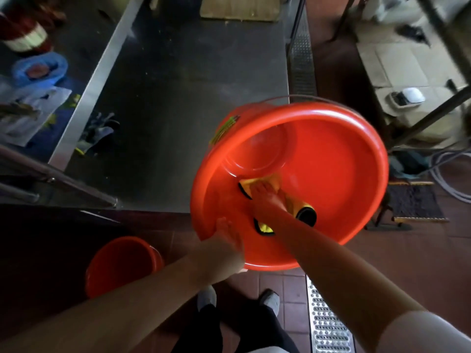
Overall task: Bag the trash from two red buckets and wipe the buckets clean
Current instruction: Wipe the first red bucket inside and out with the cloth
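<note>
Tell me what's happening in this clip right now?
A person is wiping out a large red plastic bucket, tilted toward them. The left hand grips its near rim, while the right hand presses a yellow cloth with black edging against the inside wall near the bottom. A second red bucket stands on the tiled floor beside the steel table.

A second red bucket (122, 263) stands on the tiled floor (288, 284) beside a steel table (178, 98).
</note>
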Motion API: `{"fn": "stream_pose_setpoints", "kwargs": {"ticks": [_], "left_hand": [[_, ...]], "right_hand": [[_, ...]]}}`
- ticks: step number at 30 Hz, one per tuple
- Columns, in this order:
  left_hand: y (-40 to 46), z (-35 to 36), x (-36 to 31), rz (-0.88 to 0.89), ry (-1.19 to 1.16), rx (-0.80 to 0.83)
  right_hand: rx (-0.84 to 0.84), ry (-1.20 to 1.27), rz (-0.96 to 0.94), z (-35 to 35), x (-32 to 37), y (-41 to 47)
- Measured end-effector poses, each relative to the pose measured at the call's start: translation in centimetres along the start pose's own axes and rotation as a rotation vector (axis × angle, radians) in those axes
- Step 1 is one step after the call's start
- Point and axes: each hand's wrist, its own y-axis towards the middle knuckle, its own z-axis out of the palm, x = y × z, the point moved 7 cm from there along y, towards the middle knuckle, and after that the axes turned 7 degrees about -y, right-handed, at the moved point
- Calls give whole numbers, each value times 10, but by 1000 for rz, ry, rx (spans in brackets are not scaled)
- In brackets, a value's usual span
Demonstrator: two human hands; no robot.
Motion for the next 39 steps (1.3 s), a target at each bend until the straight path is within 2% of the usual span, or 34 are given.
{"fn": "stream_pose_setpoints", "kwargs": {"ticks": [4,7,9,12,14,18,21,24,26,32,35,39], "left_hand": [[0,10,6,19,-53,29],[3,15,6,69,-137,-2],[3,15,9,83,-168,-3],[3,14,17,92,-91,38],[2,17,14,149,-28,103],[0,16,19,158,-31,96],[-4,17,28,191,-45,32],[-19,12,52,196,-24,-13],[-28,9,72,191,22,30],[-28,1,91,51,144,206],[-19,2,60,-28,36,212],[0,8,11,-110,-326,68]], "right_hand": [[46,103,-20,-3,11,-57],[71,-26,-56,-8,19,-98],[27,-39,-23,-16,21,-123],[-56,-56,-91,-26,31,-151],[-43,-50,-125,-25,32,-160],[0,-92,-191,-23,25,-166],[30,-170,-210,-29,14,-167],[-11,-391,-238,-45,3,-169],[-113,-525,-274,-53,-1,-170],[-167,-643,-321,-60,4,-167],[-212,-642,-347,-63,9,-165],[-251,-594,-344,-64,10,-164]]}}
